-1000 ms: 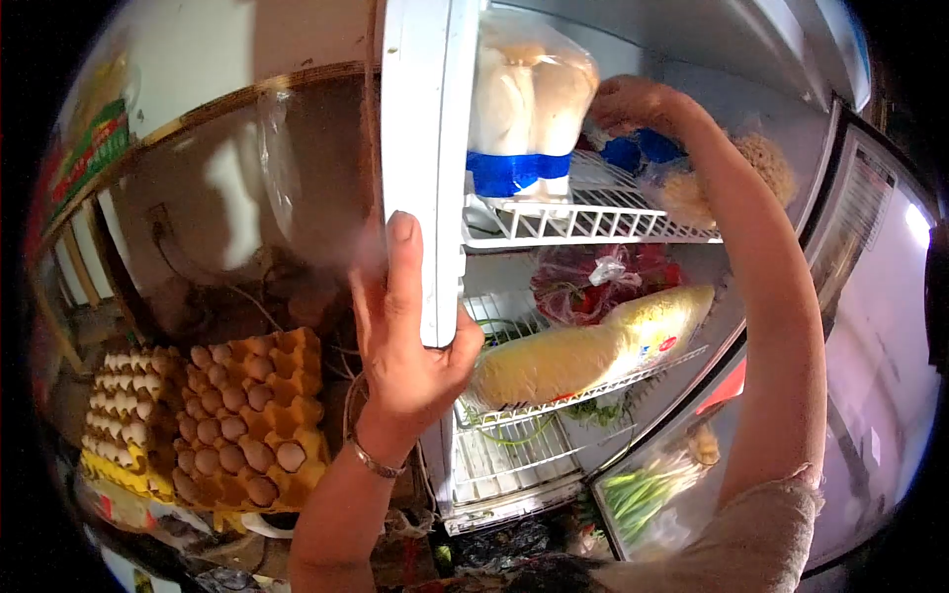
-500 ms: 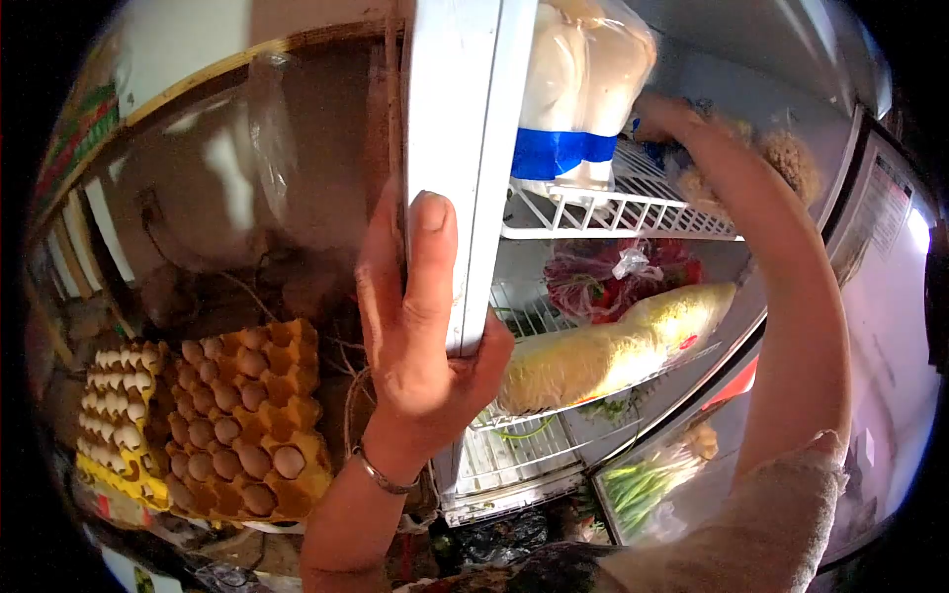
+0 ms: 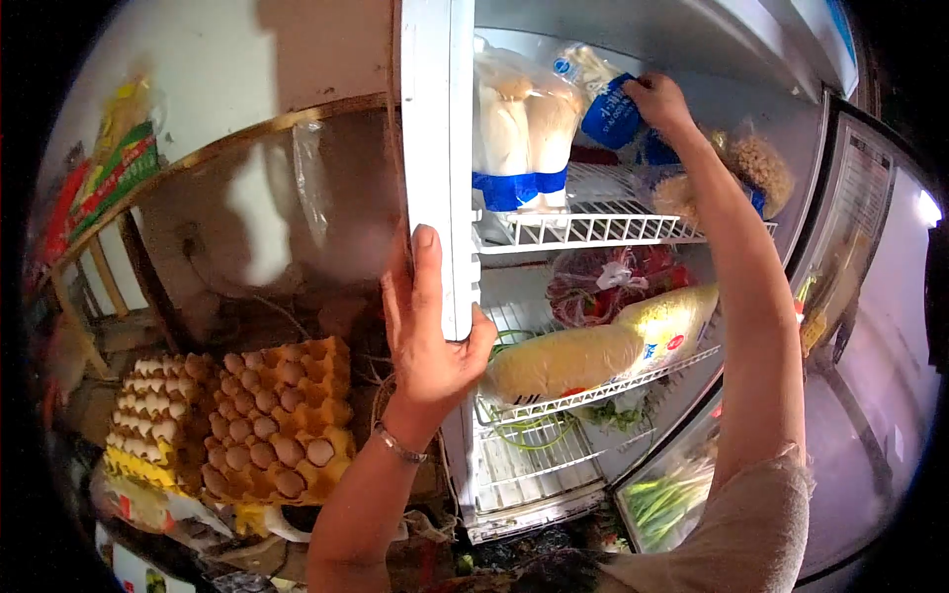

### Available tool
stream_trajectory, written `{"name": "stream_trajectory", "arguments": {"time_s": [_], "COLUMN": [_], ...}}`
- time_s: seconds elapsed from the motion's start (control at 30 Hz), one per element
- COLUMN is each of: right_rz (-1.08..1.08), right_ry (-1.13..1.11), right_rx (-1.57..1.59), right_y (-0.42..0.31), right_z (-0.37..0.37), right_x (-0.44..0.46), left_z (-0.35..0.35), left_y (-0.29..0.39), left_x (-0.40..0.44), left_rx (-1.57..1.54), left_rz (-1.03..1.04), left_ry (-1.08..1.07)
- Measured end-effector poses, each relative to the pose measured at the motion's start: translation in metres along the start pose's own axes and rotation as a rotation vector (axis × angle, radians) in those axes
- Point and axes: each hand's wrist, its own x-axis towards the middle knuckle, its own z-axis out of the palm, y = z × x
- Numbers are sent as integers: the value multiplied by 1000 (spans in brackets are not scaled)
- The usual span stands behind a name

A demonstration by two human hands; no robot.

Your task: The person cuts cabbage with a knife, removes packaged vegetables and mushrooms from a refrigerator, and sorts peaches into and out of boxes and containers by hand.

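My left hand (image 3: 430, 346) is wrapped round the white front edge of the refrigerator (image 3: 436, 188), thumb on one side and fingers on the other. At the upper shelf, my right hand (image 3: 660, 101) grips a small clear bag with a blue printed label (image 3: 610, 111); its pale contents look like mushrooms. Beside that bag stands a larger clear pack of thick white mushrooms with a blue band (image 3: 524, 128). Other bags with brownish, lumpy contents (image 3: 759, 170) lie to the right, partly behind my forearm.
A white wire shelf (image 3: 593, 233) runs under the packs. Below it are a bag of red produce (image 3: 615, 285) and wrapped napa cabbage (image 3: 573, 361). The refrigerator door (image 3: 870, 326) stands open at right. Egg trays (image 3: 331, 395) sit at lower left.
My right hand has come into clearer view, holding the blue-labelled bag beside the large mushroom pack. My left hand remains on the refrigerator edge. The camera view has shifted.
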Motion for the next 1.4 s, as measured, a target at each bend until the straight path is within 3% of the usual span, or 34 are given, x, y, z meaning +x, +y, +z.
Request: {"name": "stream_trajectory", "arguments": {"time_s": [0.07, 0.13, 0.2, 0.27, 0.33, 0.37, 0.5, 0.6, 0.67, 0.7, 0.87, 1.0, 1.17, 1.27, 1.33, 1.4], "right_rz": [6, 3, -41, -30, -230, -272, -310, -170, -53, 6, -119, -150, -324, -235, -297, -286], "right_ry": [101, 390, 450, 237, -12, -265, -257, -214, 15, -4, 197, 60, -172, -373, -380, -222], "right_rx": [54, 337, 345, 389, 467, 426, 295, 342, 435, 461, 570, 392, 419, 586, 633, 460], "right_y": [-7, -15, -25, -46, -36, -47, -58, -50, -46, -50, -53, -75, -71, -69, -56, -38], "right_z": [-11, -19, -26, -33, -22, -32, -42, -38, -37, -46, -33, -42, -58, -74, -86, -104], "right_x": [-21, -47, -72, -112, -125, -137, -148, -150, -155, -163, -184, -199, -197, -200, -195, -185], "left_z": [-1, -2, -2, -3, -3, -3, -3, -2, -3, -2, 2, 1, 2, 1, 0, 1], "left_y": [1, 2, 4, 5, 6, 7, 7, 8, 10, 10, 3, 8, 9, 11, 11, 10], "left_x": [2, 1, 1, 0, 0, 1, -1, 2, 1, 1, 0, 3, 3, 2, 3, 4], "left_rx": [-11, -9, -12, -19, -58, -44, -21, 9, 34, 32, -36, 30, -4, 0, 5, -18], "left_rz": [9, 0, -6, -43, -57, -30, -18, 23, -32, -33, -18, 4, 3, 11, -14, -23], "left_ry": [5, -4, -8, -22, -34, -26, -19, 3, -9, -13, 15, 34, 33, 30, 18, 31]}}
